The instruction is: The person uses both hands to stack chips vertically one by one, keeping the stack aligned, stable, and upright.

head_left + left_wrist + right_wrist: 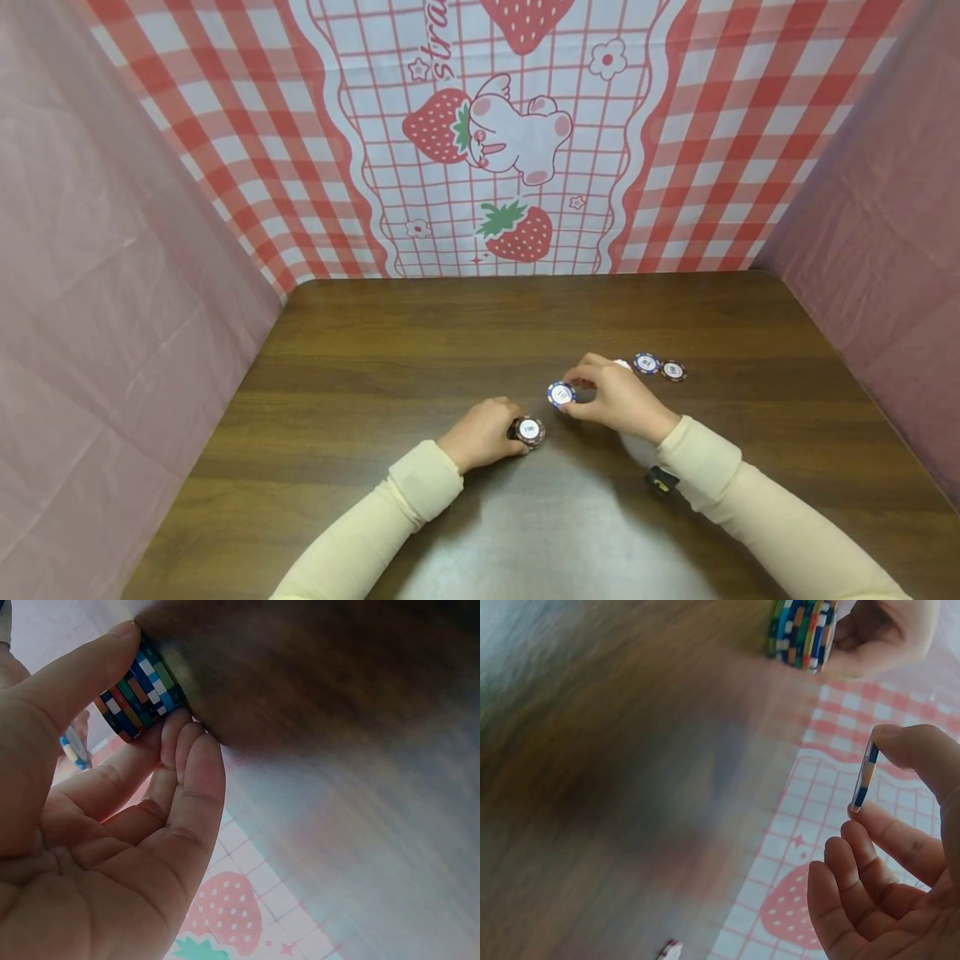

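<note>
My left hand (pixel 487 432) holds a stack of poker chips (pixel 529 431) between thumb and fingers; the top one is dark and marked 100. In the left wrist view the stack (pixel 142 694) shows several layers in blue, green, orange and white, standing on the table. A single blue-and-white poker chip (pixel 561 394) marked 10 is pinched at its edges by the thumb and index finger of my right hand (pixel 617 400). It is held up just to the right of the stack, seen edge-on as a thin chip (pixel 865 777) in the right wrist view.
Behind my right hand lie a blue chip (pixel 647 363), a dark chip (pixel 673 371) and a partly hidden white chip (pixel 622 364). A small black object (pixel 661 480) shows by the right cuff. The wooden table (pixel 360 350) ends at a strawberry-print cloth (pixel 517 150), with pink cloth on both sides.
</note>
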`<control>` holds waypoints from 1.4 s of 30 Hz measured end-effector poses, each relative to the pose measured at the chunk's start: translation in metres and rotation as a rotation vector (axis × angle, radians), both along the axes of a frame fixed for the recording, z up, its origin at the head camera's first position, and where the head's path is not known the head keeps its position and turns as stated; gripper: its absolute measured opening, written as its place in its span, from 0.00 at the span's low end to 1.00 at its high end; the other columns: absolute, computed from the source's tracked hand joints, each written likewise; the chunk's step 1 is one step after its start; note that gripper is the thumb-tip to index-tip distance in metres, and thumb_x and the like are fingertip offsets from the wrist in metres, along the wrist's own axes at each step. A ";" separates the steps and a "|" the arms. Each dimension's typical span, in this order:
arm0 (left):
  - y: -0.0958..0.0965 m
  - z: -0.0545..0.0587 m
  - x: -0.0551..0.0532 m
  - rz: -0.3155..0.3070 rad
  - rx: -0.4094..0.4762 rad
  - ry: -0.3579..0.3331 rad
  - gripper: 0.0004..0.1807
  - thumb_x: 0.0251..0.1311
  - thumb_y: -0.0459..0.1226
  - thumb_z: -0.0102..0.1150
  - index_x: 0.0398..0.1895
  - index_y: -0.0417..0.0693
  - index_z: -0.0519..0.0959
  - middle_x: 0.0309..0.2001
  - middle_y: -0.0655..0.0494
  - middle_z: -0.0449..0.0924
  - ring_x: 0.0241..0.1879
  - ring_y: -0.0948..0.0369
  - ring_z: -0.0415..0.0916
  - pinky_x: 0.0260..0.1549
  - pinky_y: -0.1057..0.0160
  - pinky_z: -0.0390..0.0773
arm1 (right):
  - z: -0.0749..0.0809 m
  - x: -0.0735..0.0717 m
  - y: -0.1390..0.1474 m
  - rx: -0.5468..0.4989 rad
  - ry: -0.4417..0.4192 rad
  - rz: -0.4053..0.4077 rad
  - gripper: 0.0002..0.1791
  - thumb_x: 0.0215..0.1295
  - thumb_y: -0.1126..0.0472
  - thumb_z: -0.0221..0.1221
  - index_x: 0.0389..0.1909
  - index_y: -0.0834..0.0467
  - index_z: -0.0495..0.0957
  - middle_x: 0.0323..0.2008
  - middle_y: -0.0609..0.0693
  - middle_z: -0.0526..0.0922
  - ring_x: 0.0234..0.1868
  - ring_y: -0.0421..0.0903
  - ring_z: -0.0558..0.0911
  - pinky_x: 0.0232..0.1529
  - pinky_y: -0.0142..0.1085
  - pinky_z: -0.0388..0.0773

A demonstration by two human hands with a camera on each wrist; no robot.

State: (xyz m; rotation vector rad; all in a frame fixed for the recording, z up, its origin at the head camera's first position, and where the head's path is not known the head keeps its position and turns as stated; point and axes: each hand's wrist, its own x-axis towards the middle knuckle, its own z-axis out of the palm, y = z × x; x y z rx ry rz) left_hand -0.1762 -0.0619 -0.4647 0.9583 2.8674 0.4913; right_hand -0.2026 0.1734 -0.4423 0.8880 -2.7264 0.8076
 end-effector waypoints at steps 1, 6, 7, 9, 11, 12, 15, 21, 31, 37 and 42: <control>0.000 0.000 0.000 0.001 0.001 -0.001 0.19 0.47 0.45 0.74 0.41 0.47 0.83 0.36 0.57 0.83 0.36 0.63 0.78 0.40 0.66 0.77 | 0.001 0.001 -0.001 -0.008 -0.004 0.007 0.16 0.47 0.54 0.74 0.37 0.56 0.84 0.32 0.45 0.79 0.32 0.40 0.78 0.34 0.33 0.76; 0.000 0.000 -0.001 0.003 -0.004 0.003 0.18 0.48 0.45 0.74 0.40 0.47 0.83 0.35 0.57 0.83 0.35 0.63 0.77 0.38 0.66 0.77 | 0.004 0.006 -0.008 -0.043 -0.038 0.034 0.17 0.48 0.55 0.74 0.38 0.57 0.84 0.34 0.47 0.80 0.34 0.43 0.79 0.37 0.39 0.79; 0.000 0.000 -0.001 0.003 -0.003 0.003 0.18 0.47 0.45 0.75 0.39 0.47 0.83 0.34 0.57 0.82 0.34 0.63 0.77 0.38 0.66 0.77 | 0.004 0.007 -0.010 -0.048 -0.046 0.040 0.16 0.48 0.56 0.74 0.38 0.57 0.84 0.34 0.47 0.80 0.35 0.44 0.79 0.38 0.40 0.79; 0.000 0.000 -0.001 0.005 -0.004 0.005 0.17 0.47 0.45 0.75 0.37 0.47 0.82 0.34 0.58 0.82 0.34 0.64 0.76 0.37 0.66 0.76 | 0.004 0.008 -0.013 -0.050 -0.057 0.045 0.16 0.49 0.55 0.74 0.38 0.56 0.84 0.35 0.47 0.80 0.35 0.43 0.79 0.38 0.39 0.79; 0.000 0.000 -0.001 0.004 -0.007 0.008 0.17 0.47 0.45 0.75 0.36 0.47 0.82 0.33 0.58 0.81 0.33 0.64 0.75 0.36 0.66 0.76 | 0.003 0.008 -0.016 -0.050 -0.066 0.054 0.16 0.49 0.55 0.74 0.38 0.56 0.84 0.35 0.46 0.80 0.35 0.41 0.79 0.38 0.37 0.78; 0.000 0.000 -0.001 0.003 -0.006 0.008 0.17 0.47 0.45 0.75 0.36 0.47 0.81 0.33 0.58 0.81 0.33 0.64 0.75 0.36 0.66 0.76 | 0.003 0.009 -0.017 -0.046 -0.070 0.056 0.16 0.49 0.55 0.74 0.38 0.56 0.84 0.35 0.46 0.80 0.35 0.41 0.78 0.38 0.36 0.78; 0.000 0.000 -0.001 0.001 -0.008 0.010 0.16 0.48 0.45 0.74 0.35 0.47 0.81 0.33 0.58 0.80 0.32 0.64 0.74 0.35 0.65 0.76 | 0.001 0.010 -0.022 -0.038 -0.077 0.068 0.16 0.50 0.55 0.73 0.39 0.55 0.84 0.35 0.44 0.80 0.36 0.39 0.78 0.38 0.33 0.77; 0.000 0.000 -0.001 -0.004 -0.004 0.010 0.16 0.49 0.45 0.74 0.37 0.47 0.82 0.33 0.57 0.81 0.32 0.64 0.74 0.34 0.66 0.76 | -0.006 0.012 -0.029 -0.015 -0.072 0.094 0.15 0.49 0.53 0.73 0.37 0.53 0.84 0.34 0.43 0.80 0.35 0.39 0.79 0.38 0.32 0.77; 0.000 0.001 -0.001 -0.005 -0.002 0.006 0.15 0.48 0.44 0.75 0.34 0.47 0.81 0.32 0.59 0.80 0.31 0.65 0.74 0.32 0.67 0.75 | -0.012 0.014 -0.035 -0.014 -0.083 0.155 0.13 0.49 0.54 0.73 0.36 0.52 0.84 0.32 0.41 0.79 0.33 0.37 0.76 0.36 0.30 0.74; 0.000 0.001 -0.001 0.000 -0.003 -0.003 0.14 0.48 0.44 0.74 0.31 0.49 0.80 0.30 0.59 0.78 0.29 0.66 0.71 0.30 0.69 0.72 | -0.015 0.015 -0.036 -0.011 -0.105 0.164 0.14 0.48 0.53 0.74 0.36 0.52 0.84 0.32 0.41 0.80 0.33 0.35 0.76 0.36 0.29 0.75; 0.000 0.001 0.000 -0.006 -0.007 0.006 0.14 0.48 0.45 0.74 0.31 0.49 0.80 0.30 0.59 0.78 0.29 0.66 0.70 0.29 0.69 0.71 | -0.016 0.014 -0.037 0.003 -0.107 0.161 0.15 0.47 0.53 0.74 0.35 0.53 0.85 0.31 0.41 0.80 0.32 0.36 0.76 0.35 0.29 0.74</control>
